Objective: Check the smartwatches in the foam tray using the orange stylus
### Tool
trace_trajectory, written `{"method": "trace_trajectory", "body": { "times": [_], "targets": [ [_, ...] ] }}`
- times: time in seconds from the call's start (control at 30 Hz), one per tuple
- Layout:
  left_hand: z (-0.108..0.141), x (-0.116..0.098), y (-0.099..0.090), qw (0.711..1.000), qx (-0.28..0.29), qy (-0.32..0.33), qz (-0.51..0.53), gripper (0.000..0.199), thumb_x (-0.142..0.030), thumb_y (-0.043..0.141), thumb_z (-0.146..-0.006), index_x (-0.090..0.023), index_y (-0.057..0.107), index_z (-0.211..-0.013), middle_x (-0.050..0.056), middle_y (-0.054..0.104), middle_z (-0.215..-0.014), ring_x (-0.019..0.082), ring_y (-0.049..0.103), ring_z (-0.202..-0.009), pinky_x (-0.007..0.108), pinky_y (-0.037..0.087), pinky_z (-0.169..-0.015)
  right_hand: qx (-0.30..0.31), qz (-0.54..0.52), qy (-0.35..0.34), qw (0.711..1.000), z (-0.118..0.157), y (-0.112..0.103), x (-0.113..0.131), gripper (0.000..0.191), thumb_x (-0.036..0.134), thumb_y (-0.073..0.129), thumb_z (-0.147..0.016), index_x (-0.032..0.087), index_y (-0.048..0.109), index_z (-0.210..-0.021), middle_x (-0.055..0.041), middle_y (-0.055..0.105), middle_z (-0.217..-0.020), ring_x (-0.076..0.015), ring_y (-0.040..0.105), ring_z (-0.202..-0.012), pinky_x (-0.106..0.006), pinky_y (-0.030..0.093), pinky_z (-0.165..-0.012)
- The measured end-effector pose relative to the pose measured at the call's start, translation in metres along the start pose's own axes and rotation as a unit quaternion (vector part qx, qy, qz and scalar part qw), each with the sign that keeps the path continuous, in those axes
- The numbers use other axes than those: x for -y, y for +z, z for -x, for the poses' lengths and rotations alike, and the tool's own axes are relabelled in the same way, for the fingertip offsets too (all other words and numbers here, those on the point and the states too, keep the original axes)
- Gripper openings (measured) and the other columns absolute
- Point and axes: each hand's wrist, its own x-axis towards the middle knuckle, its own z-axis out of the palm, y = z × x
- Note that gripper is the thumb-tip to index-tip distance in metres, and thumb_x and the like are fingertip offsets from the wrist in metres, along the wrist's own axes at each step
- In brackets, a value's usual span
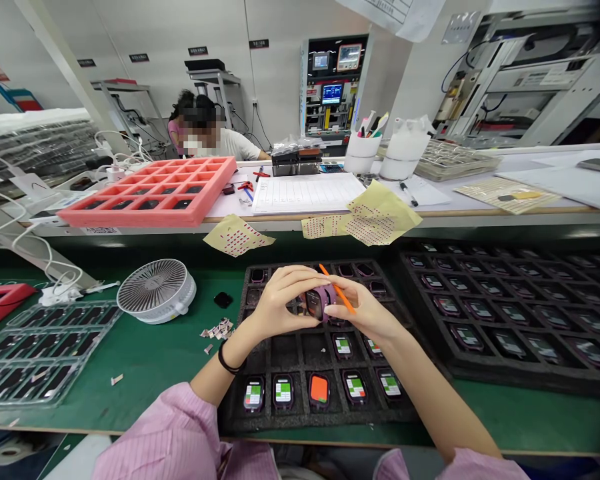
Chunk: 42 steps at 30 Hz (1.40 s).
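Note:
Above a black foam tray (pixel 295 415), my left hand (pixel 286 297) is closed around a purple-framed watch body (pixel 316 301) with a dark screen. My right hand (pixel 367 310) meets it from the other side, its fingers closed on an orange stick (pixel 338 290) and touching the watch. Whether the stick's lower end touches anything is hard to tell. In the tray's front row lie watches with lit screens, one of them orange (pixel 319 389); others show green and white. Some compartments behind that row hold no watch.
A second black foam tray (pixel 445 363) of watches is at the right. A white fan (pixel 156 291), small scraps (pixel 219 329) and a clear tray (pixel 55 397) lie left. The shelf holds a pink foam tray (pixel 200 212), papers (pixel 307 193) and pen cups. A person sits beyond.

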Motion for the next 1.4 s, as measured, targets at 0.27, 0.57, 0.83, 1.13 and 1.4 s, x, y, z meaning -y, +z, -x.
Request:
{"method": "trace_trajectory", "body": {
  "times": [0.27,0.57,0.83,1.13,1.4],
  "targets": [
    [0.0,-0.001,0.005,0.997,-0.036,0.068,0.006,0.05,-0.022,0.072,-0.073,-0.022,0.059,-0.121,0.01,0.069,-0.113,0.025,0.063,-0.105,0.04,0.049,-0.089,-0.013,0.048,-0.038,0.998,0.002,-0.001,-0.005,0.045,0.035,0.082,-0.065,0.025,0.067,-0.106,-0.0043,0.071,-0.105,-0.0229,0.067,-0.1,-0.039,0.051,-0.093],
    [0.0,0.007,0.001,0.998,-0.035,-0.025,0.055,0.049,-0.014,0.071,-0.072,-0.018,0.059,-0.12,0.011,0.067,-0.117,0.021,0.064,-0.104,0.032,0.055,-0.083,-0.209,0.049,-0.314,0.925,0.014,-0.005,0.007,0.044,0.05,0.038,-0.096,0.022,0.072,-0.098,-0.0027,0.074,-0.066,-0.0193,0.068,-0.053,-0.038,0.058,-0.058],
    [0.0,0.007,0.001,0.995,-0.046,-0.057,0.06,0.048,-0.012,0.069,-0.071,-0.016,0.06,-0.118,0.01,0.069,-0.114,0.017,0.067,-0.095,0.02,0.055,-0.066,-0.212,0.114,-0.349,0.906,0.018,-0.005,0.002,0.046,0.042,0.041,-0.097,0.023,0.075,-0.071,-0.0043,0.074,-0.063,-0.0222,0.069,-0.052,-0.038,0.056,-0.051],
    [0.001,0.007,0.002,0.995,-0.055,-0.051,0.063,0.051,-0.013,0.071,-0.07,-0.017,0.06,-0.12,0.01,0.07,-0.114,0.018,0.068,-0.095,0.021,0.056,-0.065,-0.224,0.156,-0.351,0.896,0.018,-0.003,0.002,0.047,0.04,0.038,-0.098,0.022,0.074,-0.073,-0.004,0.073,-0.063,-0.0211,0.07,-0.054,-0.036,0.057,-0.053],
    [-0.001,0.004,0.002,0.994,-0.052,-0.057,0.073,0.051,-0.013,0.072,-0.069,-0.018,0.061,-0.119,0.01,0.07,-0.112,0.019,0.068,-0.096,0.022,0.057,-0.066,-0.222,0.171,-0.363,0.889,0.019,-0.003,0.003,0.046,0.034,0.037,-0.099,0.021,0.074,-0.073,-0.0034,0.072,-0.062,-0.0199,0.07,-0.057,-0.034,0.058,-0.056]
  ]
}}
